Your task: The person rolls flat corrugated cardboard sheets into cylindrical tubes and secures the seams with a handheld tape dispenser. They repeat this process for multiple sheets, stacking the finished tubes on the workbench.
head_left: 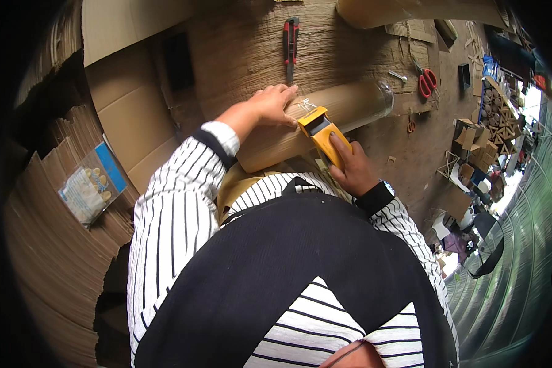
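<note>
A long brown roll [343, 110] in clear plastic lies across in front of me. On its left part rests my left hand [270, 104], palm down with fingers stretched out and the thumb apart. A small tuft of white strands [306, 105] shows on the roll beside that thumb. My right hand [354, 168] is closed around a yellow boxy hand tool [325, 142] with a dark recess at its far end. The tool is tilted, its far end at the near side of the roll by the strands. I cannot tell whether it touches the roll.
A red and black utility knife [291, 42] lies beyond my left hand on worn cardboard [239, 49]. Red-handled scissors [427, 83] and a white spoon-shaped item [398, 76] lie right. Gloves in a plastic bag [91, 187] sit on stacked cardboard [49, 214] at left.
</note>
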Available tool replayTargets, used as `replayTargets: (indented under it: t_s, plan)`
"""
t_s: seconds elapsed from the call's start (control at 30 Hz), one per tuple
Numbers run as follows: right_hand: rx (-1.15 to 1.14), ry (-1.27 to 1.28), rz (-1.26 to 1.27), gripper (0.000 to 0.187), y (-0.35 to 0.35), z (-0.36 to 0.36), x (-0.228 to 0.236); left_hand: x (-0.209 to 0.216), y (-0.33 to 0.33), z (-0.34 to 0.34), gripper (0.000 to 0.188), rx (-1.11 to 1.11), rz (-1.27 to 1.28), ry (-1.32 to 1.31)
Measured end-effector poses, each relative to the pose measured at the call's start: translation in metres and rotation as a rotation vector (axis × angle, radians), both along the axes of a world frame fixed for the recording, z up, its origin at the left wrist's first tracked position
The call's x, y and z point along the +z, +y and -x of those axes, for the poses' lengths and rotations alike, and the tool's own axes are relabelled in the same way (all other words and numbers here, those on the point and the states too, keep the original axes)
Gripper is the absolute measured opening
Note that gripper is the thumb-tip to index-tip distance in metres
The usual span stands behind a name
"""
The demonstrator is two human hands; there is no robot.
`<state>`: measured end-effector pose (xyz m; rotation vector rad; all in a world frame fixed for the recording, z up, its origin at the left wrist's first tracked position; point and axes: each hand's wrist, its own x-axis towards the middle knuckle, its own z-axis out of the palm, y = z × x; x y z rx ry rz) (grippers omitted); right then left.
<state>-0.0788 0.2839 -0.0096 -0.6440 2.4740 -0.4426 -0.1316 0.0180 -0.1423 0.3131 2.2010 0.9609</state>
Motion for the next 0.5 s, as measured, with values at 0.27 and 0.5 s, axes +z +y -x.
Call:
replayTargets:
  t_s: [0.27,0.5]
  plan:
    - [0.012,0.058,0.037,0.069,0.002,0.001,-0.008,0.025,0.056,-0.061,0.117,0.154,0.319,0.226]
    - [-0.042,0.053,0.088,0.069,0.009,-0.019,0.005,0.04,0.067,-0.055,0.115,0.208,0.446,0.191]
